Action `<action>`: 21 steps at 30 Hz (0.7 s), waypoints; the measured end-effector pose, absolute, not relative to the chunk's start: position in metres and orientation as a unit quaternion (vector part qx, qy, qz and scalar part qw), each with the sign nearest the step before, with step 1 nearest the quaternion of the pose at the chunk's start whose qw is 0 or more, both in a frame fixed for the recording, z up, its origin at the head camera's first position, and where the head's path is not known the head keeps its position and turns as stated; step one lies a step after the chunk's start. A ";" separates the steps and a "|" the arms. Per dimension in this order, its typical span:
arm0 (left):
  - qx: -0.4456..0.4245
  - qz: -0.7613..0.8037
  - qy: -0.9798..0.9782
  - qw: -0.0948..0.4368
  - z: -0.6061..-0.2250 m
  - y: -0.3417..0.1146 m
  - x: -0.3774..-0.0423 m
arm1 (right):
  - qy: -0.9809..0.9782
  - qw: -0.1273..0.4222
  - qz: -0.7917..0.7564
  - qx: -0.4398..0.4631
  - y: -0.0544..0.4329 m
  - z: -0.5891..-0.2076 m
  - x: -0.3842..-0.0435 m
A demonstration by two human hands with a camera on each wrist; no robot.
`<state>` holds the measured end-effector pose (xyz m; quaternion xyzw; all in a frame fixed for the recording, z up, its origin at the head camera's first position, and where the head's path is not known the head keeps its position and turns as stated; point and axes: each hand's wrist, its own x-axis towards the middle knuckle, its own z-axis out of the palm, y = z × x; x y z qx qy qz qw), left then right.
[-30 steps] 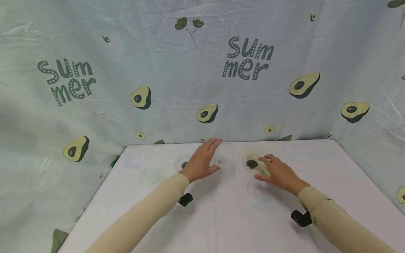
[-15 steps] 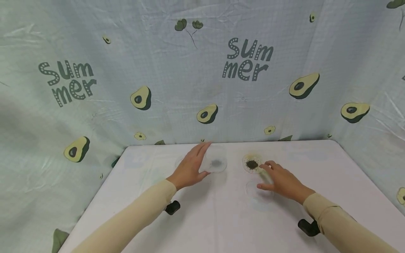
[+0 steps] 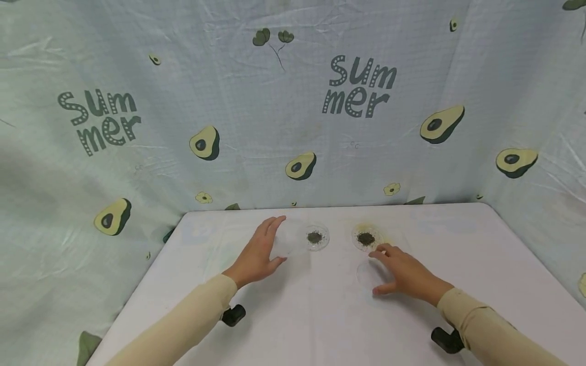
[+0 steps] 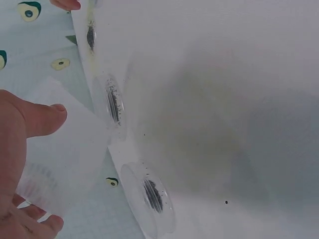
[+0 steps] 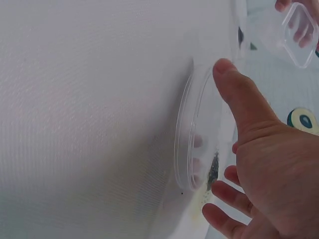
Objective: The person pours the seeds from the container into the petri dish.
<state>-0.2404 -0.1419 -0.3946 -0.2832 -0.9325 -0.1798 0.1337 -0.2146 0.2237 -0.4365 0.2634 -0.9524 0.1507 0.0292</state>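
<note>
My left hand (image 3: 256, 259) holds a clear plastic tub (image 4: 70, 144) with a squarish mouth between thumb and fingers, above the back of the table. Through its wall, fingers show faintly. Below it stands a round clear dish (image 4: 152, 194) with dark granules, hidden by hand and tub in the head view. To the right stands a second such dish (image 3: 317, 238). A third dish (image 3: 366, 239) of dark granules is just beyond my right fingertips. My right hand (image 3: 409, 274) is spread about a round clear lid (image 5: 187, 134) lying in front of that dish.
The white table (image 3: 311, 325) ends at a hanging cloth (image 3: 256, 101) printed with avocados. Yellowish staining surrounds the right dish. A dark speck (image 4: 226, 202) lies on the table near the left dish.
My left hand has carried the tub leftward, uncovering the middle dish. My right hand has shifted slightly toward me, from beside the right dish to the round lid, its fingers spreading wider.
</note>
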 end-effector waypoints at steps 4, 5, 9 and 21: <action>-0.260 -0.198 -0.938 0.116 -0.396 -0.150 -0.236 | -0.951 0.019 0.153 0.268 0.223 -0.436 -0.214; -0.255 -0.201 -0.939 0.112 -0.396 -0.152 -0.236 | -0.951 0.015 0.154 0.267 0.223 -0.436 -0.214; -0.239 -0.217 -0.940 0.109 -0.398 -0.161 -0.231 | -0.950 -0.001 0.160 0.268 0.224 -0.438 -0.213; -0.190 -0.255 -0.943 0.097 -0.398 -0.183 -0.226 | -0.948 0.011 0.146 0.281 0.224 -0.439 -0.214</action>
